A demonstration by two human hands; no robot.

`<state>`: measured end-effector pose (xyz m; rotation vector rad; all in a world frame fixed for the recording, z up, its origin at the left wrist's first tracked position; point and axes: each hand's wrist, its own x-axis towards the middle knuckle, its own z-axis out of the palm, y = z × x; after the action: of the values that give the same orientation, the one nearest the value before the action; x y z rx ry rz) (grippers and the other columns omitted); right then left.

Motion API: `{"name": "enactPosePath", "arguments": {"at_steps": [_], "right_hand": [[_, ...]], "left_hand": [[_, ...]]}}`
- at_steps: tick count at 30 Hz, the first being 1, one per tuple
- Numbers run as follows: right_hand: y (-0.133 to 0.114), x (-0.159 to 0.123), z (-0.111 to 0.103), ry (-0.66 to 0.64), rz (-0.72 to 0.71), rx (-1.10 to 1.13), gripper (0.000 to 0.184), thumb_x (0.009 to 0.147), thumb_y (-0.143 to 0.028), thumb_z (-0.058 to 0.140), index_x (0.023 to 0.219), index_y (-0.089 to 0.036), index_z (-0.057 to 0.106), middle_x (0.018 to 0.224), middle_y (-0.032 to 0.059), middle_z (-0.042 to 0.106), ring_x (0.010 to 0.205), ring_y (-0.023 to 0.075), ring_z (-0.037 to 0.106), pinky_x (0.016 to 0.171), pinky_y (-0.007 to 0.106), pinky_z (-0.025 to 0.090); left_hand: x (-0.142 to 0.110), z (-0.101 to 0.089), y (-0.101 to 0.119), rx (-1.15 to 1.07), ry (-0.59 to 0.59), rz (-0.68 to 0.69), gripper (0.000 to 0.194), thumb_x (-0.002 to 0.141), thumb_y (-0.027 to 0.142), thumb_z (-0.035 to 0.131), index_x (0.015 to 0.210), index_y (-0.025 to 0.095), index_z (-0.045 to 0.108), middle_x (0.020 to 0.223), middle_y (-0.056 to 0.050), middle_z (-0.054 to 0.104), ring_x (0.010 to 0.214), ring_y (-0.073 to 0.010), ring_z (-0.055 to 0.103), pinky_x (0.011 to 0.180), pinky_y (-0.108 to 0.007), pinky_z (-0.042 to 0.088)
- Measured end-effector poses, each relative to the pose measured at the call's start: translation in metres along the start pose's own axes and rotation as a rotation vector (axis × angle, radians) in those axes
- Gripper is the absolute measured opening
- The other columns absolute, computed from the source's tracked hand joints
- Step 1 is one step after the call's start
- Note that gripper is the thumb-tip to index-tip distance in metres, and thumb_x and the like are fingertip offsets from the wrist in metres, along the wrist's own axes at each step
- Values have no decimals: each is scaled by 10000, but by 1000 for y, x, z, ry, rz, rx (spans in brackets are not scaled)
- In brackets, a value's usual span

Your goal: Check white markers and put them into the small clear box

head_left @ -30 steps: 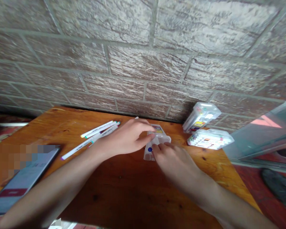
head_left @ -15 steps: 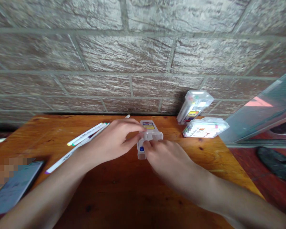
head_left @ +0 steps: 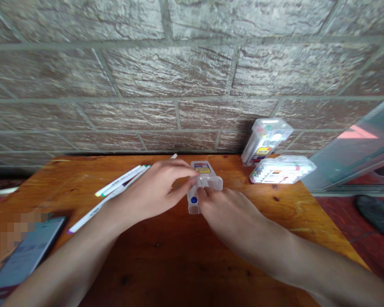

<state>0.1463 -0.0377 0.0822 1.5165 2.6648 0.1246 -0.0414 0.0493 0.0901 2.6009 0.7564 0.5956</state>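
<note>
A small clear plastic marker case [head_left: 194,208] stands on the wooden table in front of me, with a yellow and blue label [head_left: 202,168] at its far part. Inside its left side shows the round blue end of a marker [head_left: 193,200]. My left hand [head_left: 160,187] reaches to the case's left side, thumb and forefinger closed on its edge. Over the case's right near side, my right hand [head_left: 222,209] has its fingers curled and pressed together. What those fingertips hold, if anything, is hidden.
Several white markers [head_left: 89,216] lie left of my left hand. A phone [head_left: 28,251] rests at the table's left, beside a pixelated patch. Two clear cases of markers, one upright [head_left: 259,143] and one on its side [head_left: 281,171], stand back right, near the brick wall [head_left: 198,113].
The whole view has shifted slightly, so things appear a little further right. Both hands stay at the case in nearly the same pose.
</note>
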Motion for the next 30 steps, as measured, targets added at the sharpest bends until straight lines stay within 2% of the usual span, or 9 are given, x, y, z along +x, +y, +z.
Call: {"name": "enactPosePath", "arguments": {"at_steps": [5,9,14,18,25,30], "right_hand": [[-1,1,2,-2,8,56,392,854,35,596,1201,-73,744,977,158,814,724,287,800,547,334,620],[1,3,3,-40,20,115,430,861,42,565,1247,-61,725,1017,170,816,743,286,803,556,337,619],[2,6,-5,-85,55,145,416,898,28,542,1260,-62,724,1060,189,814,810,286,812,612,327,624],[2,6,-11,-116,83,149,374,917,15,536,1221,-69,738,1016,174,816,820,303,815,622,354,634],[4,6,-2,-69,60,153,414,896,35,527,1241,-73,729,1028,172,818,827,294,815,626,336,626],[3,7,-4,-65,38,174,415,919,42,504,1245,-79,731,1062,161,811,845,308,810,626,366,626]], "left_hand": [[0,1,1,10,1,-1,217,1031,202,594,1106,215,797,1125,-46,809,1038,-232,755,925,-366,566],[0,1,2,13,-4,10,208,1030,174,590,1080,212,788,1102,-45,807,1024,-226,752,920,-367,559],[-1,0,3,24,-22,6,200,1048,196,579,1077,211,776,1081,-50,797,1016,-225,742,910,-368,553],[-2,0,2,12,-22,7,193,1051,191,576,1067,214,767,1085,-44,788,1018,-217,735,912,-360,548],[-1,0,1,4,-26,2,198,1043,186,583,1096,223,770,1108,-39,785,1039,-215,735,928,-349,546],[-2,1,2,7,-18,5,210,1041,179,579,1115,227,770,1127,-46,789,1050,-223,737,939,-361,553]]}}
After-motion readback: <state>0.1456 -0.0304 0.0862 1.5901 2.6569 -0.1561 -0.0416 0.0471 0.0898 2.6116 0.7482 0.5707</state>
